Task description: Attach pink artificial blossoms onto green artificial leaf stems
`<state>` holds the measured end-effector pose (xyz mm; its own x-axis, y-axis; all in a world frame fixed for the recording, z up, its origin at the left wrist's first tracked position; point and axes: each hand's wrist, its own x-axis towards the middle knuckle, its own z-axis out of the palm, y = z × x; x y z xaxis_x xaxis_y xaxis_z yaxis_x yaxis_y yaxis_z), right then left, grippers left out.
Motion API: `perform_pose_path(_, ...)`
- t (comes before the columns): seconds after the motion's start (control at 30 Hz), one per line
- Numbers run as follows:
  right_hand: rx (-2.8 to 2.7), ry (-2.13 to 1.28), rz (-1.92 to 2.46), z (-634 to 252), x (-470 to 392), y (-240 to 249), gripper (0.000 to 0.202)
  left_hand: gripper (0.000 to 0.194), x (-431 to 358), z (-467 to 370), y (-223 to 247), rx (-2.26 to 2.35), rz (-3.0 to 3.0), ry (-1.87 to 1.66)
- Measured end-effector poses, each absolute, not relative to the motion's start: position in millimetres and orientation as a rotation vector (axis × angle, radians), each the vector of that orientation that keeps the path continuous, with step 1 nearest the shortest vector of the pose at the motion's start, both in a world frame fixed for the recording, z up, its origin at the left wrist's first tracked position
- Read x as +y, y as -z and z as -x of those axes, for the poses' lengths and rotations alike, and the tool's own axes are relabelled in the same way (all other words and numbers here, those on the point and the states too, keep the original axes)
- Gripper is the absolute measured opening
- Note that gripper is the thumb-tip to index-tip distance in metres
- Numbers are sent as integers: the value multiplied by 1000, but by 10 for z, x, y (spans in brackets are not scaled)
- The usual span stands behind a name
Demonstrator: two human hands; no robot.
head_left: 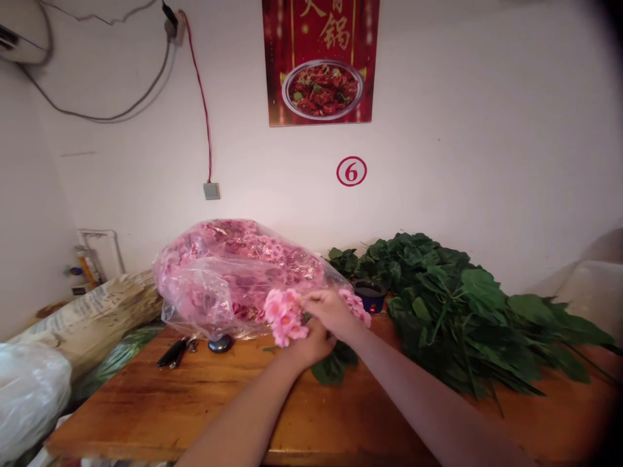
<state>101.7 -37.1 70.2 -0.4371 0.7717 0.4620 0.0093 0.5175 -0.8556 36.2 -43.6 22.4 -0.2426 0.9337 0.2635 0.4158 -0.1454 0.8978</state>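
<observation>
Over the wooden table, a bunch of pink artificial flowers [285,316] is held upright between my two hands. My left hand [314,345] is closed below and beside the blossoms, its grip on the stem mostly hidden. Dark green leaves [335,364] stick out beneath that hand. Just above it, my right hand [331,312] pinches at the right edge of the blossoms; what exactly lies between its fingertips is too small to make out. Right behind the hands is a clear plastic bag [195,285] full of similar pink flowers, some showing at its right end.
A large heap of green leaf stems [438,305] covers the right of the table [195,402]. A small dark blue pot [370,296] with a red light stands by it. Keys [173,353] and a round black object [220,344] lie left. Woven sacks [107,311] lie beyond the left edge.
</observation>
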Motion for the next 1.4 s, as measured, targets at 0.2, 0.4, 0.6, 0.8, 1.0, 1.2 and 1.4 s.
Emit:
perform_pose_path(0.2, -1303, -1478, 512, -1580, -204, -738, 20, 9, -395, -106, -34, 1194, -2017, -1141)
perform_pose_path(0.4, -1285, -1554, 703, -1645, -172, -513, 23, 21, -347, -119, -79, 997, -1983, -1359)
perform_pose_path(0.6, -1196, -1416, 785, -1620, -133, -395, 25, 34, -386, -151, -74, 1006, -1846, -1266)
perform_pose_path(0.8, -1306, -1196, 856, -1655, -52, -339, 19, 27, -377, -154, -114, 918, -1856, -1361)
perform_pose_path(1.0, -1356, -1174, 973, -1669, -90, -390, 22, 12, -364, -120, -131, 1024, -1815, -1366)
perform_pose_path(1.2, -1331, -1403, 846, -1750, -132, -484, 41, 24, -355, -134, -145, 970, -1798, -1410)
perform_pose_path(1.4, -1843, -1029, 775, -1735, -230, -516, 45, 25, -299, -112, -50, 939, -1765, -1318)
